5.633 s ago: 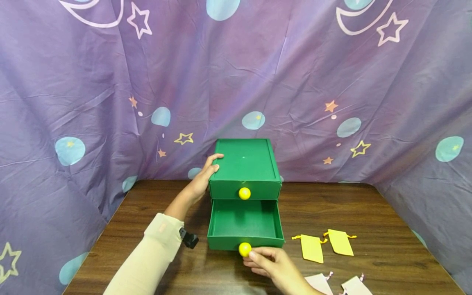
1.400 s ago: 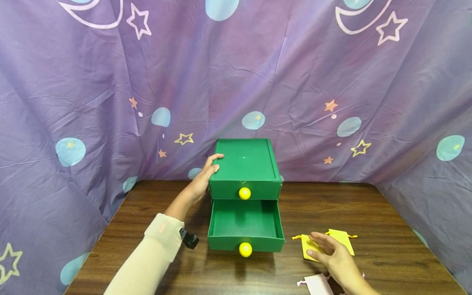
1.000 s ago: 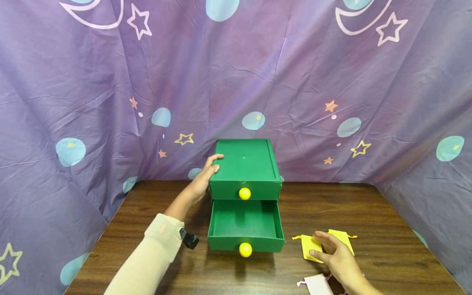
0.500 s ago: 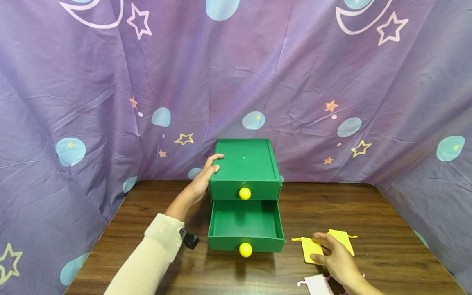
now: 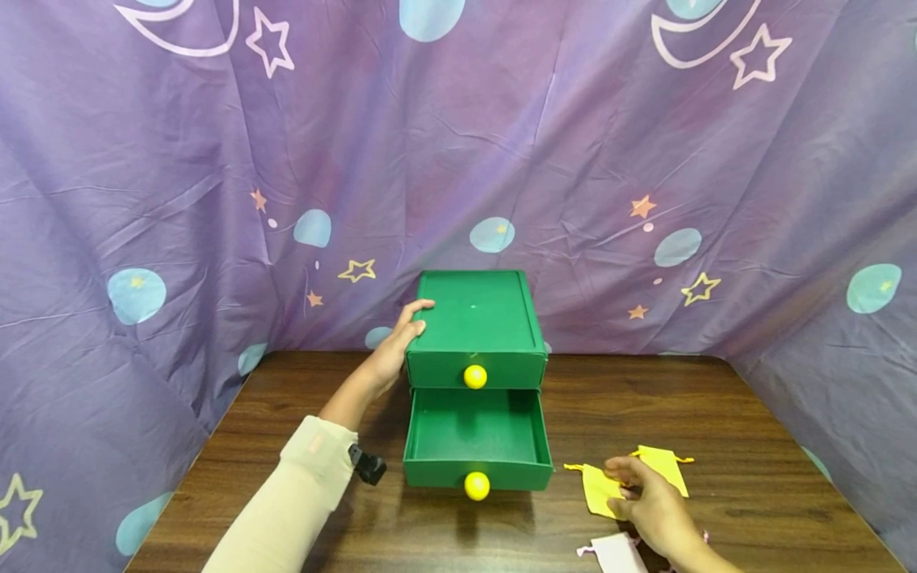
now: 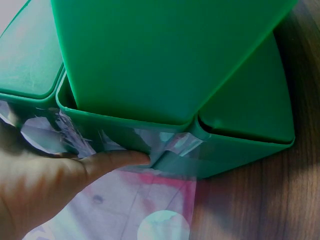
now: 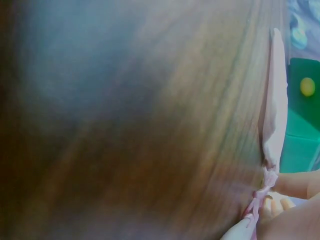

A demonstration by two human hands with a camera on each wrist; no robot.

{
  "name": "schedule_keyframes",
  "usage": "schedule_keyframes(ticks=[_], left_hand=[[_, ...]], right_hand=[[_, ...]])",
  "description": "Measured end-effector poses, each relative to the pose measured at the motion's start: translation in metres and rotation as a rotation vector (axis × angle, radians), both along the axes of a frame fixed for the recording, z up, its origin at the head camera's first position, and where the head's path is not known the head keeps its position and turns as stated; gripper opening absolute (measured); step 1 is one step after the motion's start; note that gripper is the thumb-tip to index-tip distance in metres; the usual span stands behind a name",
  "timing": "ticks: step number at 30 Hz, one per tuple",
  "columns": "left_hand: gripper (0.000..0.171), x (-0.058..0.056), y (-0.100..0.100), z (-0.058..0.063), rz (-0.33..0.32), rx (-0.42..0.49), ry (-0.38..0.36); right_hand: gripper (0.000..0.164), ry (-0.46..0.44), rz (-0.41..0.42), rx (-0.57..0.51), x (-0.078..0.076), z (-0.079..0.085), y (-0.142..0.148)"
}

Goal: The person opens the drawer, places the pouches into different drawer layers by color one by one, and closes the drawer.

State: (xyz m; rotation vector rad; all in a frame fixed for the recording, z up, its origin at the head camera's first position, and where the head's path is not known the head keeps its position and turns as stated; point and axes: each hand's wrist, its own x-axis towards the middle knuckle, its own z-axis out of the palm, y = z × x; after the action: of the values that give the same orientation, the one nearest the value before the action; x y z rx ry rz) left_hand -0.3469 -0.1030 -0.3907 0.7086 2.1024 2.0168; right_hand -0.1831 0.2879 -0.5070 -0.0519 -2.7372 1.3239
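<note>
A green two-drawer cabinet [image 5: 473, 312] stands on the table, its lower drawer [image 5: 476, 475] pulled out with nothing inside, its upper drawer closed. My left hand [image 5: 390, 350] rests against the cabinet's left side, fingertips at the top edge; the left wrist view shows the thumb [image 6: 115, 161] straight along the taped wall. My right hand [image 5: 655, 505] pinches the right edge of a yellow drawstring pouch [image 5: 599, 492] between thumb and fingers. Another yellow drawstring pouch [image 5: 665, 466] lies just behind that hand.
A pale pink drawstring pouch [image 5: 618, 552] lies in front of the yellow ones; a second one is mostly hidden by the right forearm. Yellow ball knobs [image 5: 477, 486] stick out from both drawers. A purple patterned curtain [image 5: 458, 159] hangs behind the table [image 5: 308, 454].
My right hand has left the lower drawer's knob and gone right to the yellow pouch, which has since shifted and tilted slightly. My left hand and the cabinet have stayed put.
</note>
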Motion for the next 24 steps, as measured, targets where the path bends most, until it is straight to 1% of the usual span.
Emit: schedule_keyframes(ticks=[3, 7, 10, 12, 15, 19, 24], left_hand=[[0.050, 0.000, 0.000, 0.000, 0.003, -0.004, 0.006], [0.050, -0.001, 0.000, -0.001, 0.004, -0.007, 0.008], [0.050, -0.001, 0.000, 0.000, 0.004, -0.008, 0.006], [0.051, -0.001, 0.000, 0.000, 0.003, -0.010, 0.005], [0.051, -0.001, 0.000, 0.000, 0.001, -0.010, 0.005], [0.051, 0.000, 0.000, 0.000, 0.001, -0.012, 0.000], [0.050, 0.001, 0.000, 0.001, 0.000, -0.015, 0.006]], right_hand=[[0.042, 0.022, 0.006, 0.007, 0.000, 0.000, 0.000], [0.034, 0.077, 0.010, 0.018, 0.001, 0.001, -0.001], [0.030, 0.061, -0.007, 0.017, 0.001, 0.004, -0.001], [0.029, 0.020, -0.025, 0.019, 0.000, 0.007, 0.000], [0.027, -0.022, -0.050, -0.007, 0.000, 0.009, 0.001], [0.023, 0.001, -0.063, -0.064, 0.001, 0.011, 0.000], [0.021, 0.054, -0.068, -0.034, 0.001, 0.015, 0.000]])
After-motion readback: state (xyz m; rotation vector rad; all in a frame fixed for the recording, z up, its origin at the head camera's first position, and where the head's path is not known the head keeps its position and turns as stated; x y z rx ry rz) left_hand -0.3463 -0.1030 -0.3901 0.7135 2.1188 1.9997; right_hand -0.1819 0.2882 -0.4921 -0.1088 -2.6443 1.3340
